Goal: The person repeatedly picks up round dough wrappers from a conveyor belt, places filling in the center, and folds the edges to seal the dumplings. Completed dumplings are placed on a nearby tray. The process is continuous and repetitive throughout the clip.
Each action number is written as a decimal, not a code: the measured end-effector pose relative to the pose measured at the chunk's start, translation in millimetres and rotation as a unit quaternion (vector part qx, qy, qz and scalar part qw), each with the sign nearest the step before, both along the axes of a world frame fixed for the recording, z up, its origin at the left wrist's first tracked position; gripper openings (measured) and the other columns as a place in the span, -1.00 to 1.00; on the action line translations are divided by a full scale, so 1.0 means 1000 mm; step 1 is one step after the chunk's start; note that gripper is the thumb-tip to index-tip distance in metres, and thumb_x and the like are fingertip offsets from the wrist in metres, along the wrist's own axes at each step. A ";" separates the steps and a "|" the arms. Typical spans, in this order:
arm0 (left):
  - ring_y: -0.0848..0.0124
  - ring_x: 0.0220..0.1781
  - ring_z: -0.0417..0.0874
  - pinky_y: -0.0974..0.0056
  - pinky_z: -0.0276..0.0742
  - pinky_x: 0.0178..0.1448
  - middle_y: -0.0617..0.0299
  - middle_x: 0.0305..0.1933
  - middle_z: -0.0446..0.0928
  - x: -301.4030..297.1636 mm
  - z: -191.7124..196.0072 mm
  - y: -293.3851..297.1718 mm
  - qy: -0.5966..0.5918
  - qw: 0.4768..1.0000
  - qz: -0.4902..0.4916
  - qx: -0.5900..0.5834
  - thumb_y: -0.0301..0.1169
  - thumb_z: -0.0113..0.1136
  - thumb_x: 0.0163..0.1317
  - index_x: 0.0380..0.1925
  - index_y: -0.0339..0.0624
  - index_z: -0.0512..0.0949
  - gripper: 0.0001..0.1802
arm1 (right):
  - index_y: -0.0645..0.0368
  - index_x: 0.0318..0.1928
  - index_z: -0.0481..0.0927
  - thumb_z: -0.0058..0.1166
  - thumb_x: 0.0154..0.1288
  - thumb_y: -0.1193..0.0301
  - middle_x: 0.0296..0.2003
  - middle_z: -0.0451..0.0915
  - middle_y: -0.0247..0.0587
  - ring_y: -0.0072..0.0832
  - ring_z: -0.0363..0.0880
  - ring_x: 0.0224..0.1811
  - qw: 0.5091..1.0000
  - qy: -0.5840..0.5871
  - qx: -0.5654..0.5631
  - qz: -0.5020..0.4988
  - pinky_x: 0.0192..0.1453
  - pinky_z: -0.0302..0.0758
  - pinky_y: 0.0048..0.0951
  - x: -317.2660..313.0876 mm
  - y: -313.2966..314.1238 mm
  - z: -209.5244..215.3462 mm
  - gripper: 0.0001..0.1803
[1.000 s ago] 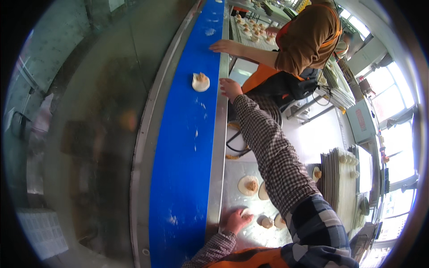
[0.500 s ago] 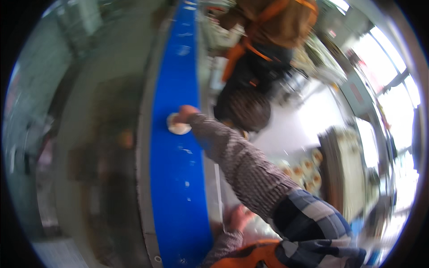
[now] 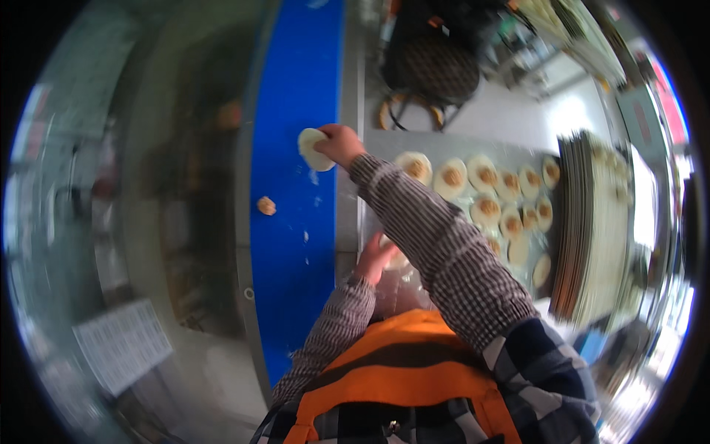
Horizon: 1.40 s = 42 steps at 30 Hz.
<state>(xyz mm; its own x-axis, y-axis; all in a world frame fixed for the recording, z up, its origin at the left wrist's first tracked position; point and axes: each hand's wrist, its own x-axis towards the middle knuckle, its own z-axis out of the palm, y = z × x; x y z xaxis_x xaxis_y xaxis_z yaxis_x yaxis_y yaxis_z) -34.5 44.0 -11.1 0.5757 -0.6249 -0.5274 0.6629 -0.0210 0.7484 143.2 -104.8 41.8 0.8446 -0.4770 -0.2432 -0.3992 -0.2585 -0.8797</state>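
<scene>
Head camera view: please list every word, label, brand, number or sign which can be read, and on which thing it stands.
None can be read.
White patterned panel, lower left: too blurred; I cannot tell if it is print.
Pale green panel, far right: a reddish mark, too blurred.
Blue belt, and dough round in the right hand: no lettering visible.

blue belt [image 3: 294, 288]: filling lump [image 3: 267, 206] | metal table [image 3: 446, 143]: dough rounds [image 3: 450, 178], most filling-topped

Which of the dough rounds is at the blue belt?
The bare dough round pinched in the right hand; the others are at the metal table.
</scene>
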 end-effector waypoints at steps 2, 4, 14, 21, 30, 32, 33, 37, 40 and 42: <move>0.46 -0.08 0.58 0.35 0.51 0.02 0.19 -0.09 0.57 -0.004 0.007 0.038 0.054 0.996 -0.067 0.037 -0.26 0.31 0.19 0.03 -0.31 0.46 -0.51 | 0.13 -0.06 0.64 0.18 0.10 0.41 -0.19 0.66 -0.04 -0.20 0.63 -0.19 0.990 -0.121 0.057 0.031 -0.09 0.57 -0.22 0.002 0.032 0.023 -0.67; 0.48 -0.07 0.56 0.36 0.49 0.02 0.21 -0.10 0.56 -0.019 0.014 0.084 0.041 0.995 -0.069 0.055 -0.32 0.26 0.24 0.02 -0.30 0.45 -0.58 | 0.12 -0.12 0.65 0.14 0.09 0.47 -0.23 0.64 -0.11 -0.19 0.59 -0.19 0.946 -0.290 -0.110 0.098 -0.10 0.54 -0.20 -0.006 0.088 0.032 -0.72; 0.44 -0.02 0.54 0.32 0.47 0.04 0.18 0.02 0.50 -0.088 -0.007 0.137 0.025 0.996 -0.021 0.088 -0.35 0.22 0.22 0.12 -0.28 0.36 -0.51 | 0.04 -0.10 0.50 0.17 0.04 0.44 -0.23 0.53 -0.08 -0.13 0.53 -0.08 0.795 -0.240 -0.254 0.495 -0.13 0.52 -0.20 -0.094 0.209 -0.034 -0.66; 0.37 -0.04 0.57 0.26 0.45 0.08 0.15 -0.09 0.58 -0.080 0.028 0.133 -0.196 0.957 -0.130 0.169 -0.18 0.09 0.32 -0.03 -0.30 0.51 -0.59 | 0.14 0.14 0.41 0.28 0.17 0.23 -0.10 0.57 -0.19 -0.43 0.59 -0.11 0.922 -0.027 0.359 0.143 -0.10 0.60 -0.40 -0.143 0.134 0.014 -0.43; 0.21 0.15 0.51 0.11 0.53 0.18 0.06 0.10 0.46 -0.064 0.021 0.106 0.178 0.981 0.050 -0.066 -0.45 0.22 0.21 0.19 -0.22 0.29 -0.45 | 0.26 0.28 0.24 0.05 0.35 0.27 0.05 0.50 -0.11 -0.31 0.58 0.04 0.914 -0.012 0.397 -0.088 -0.11 0.67 -0.33 -0.292 -0.058 0.003 -0.42; 0.20 0.16 0.51 0.10 0.52 0.19 0.08 0.11 0.46 -0.061 0.021 0.099 0.186 0.978 0.052 -0.072 -0.44 0.20 0.22 0.18 -0.21 0.31 -0.48 | 0.25 0.27 0.25 0.02 0.37 0.27 0.02 0.52 -0.16 -0.34 0.58 0.04 0.888 -0.039 0.449 -0.089 -0.19 0.68 -0.36 -0.299 -0.068 -0.008 -0.44; 0.21 0.17 0.51 0.11 0.52 0.19 0.08 0.11 0.46 -0.060 0.022 0.096 0.184 0.980 0.044 -0.069 -0.43 0.20 0.23 0.18 -0.21 0.32 -0.49 | 0.18 0.20 0.36 0.06 0.32 0.27 -0.06 0.59 -0.17 -0.28 0.65 -0.11 0.925 0.060 0.367 -0.081 -0.26 0.65 -0.33 -0.295 -0.068 -0.016 -0.51; 0.23 0.13 0.54 0.14 0.53 0.16 0.10 0.10 0.48 -0.054 0.024 0.076 0.160 0.986 0.012 -0.045 -0.42 0.17 0.25 0.16 -0.23 0.34 -0.52 | 0.04 0.07 0.54 0.09 0.20 0.27 -0.09 0.59 -0.07 -0.12 0.61 -0.15 0.950 0.191 -0.239 0.066 -0.04 0.54 -0.19 -0.295 -0.057 -0.037 -0.60; 0.28 0.09 0.56 0.18 0.55 0.12 0.12 0.06 0.50 -0.046 0.032 0.059 0.131 0.990 -0.026 -0.037 -0.43 0.20 0.23 0.15 -0.24 0.36 -0.52 | 0.12 -0.03 0.59 0.09 0.22 0.27 -0.21 0.63 -0.07 -0.10 0.60 -0.14 0.952 0.043 -0.299 -0.052 -0.04 0.54 -0.17 -0.311 -0.051 -0.024 -0.66; 0.31 0.07 0.57 0.21 0.56 0.10 0.14 0.05 0.51 -0.042 0.042 0.047 0.115 0.991 -0.048 -0.039 -0.43 0.22 0.22 0.14 -0.25 0.36 -0.52 | 0.18 -0.09 0.62 0.12 0.26 0.27 -0.33 0.66 -0.16 -0.30 0.62 -0.27 0.984 -0.005 -0.174 -0.030 -0.14 0.55 -0.31 -0.317 -0.046 -0.006 -0.70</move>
<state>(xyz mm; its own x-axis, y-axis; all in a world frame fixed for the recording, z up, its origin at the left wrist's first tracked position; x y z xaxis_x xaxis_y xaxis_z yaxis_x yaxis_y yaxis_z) -76.8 90.8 30.4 0.3822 -0.7153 -0.5851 0.8137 -0.0396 0.5800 -173.4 -150.5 36.3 0.8143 -0.5784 -0.0489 -0.4151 -0.5214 -0.7456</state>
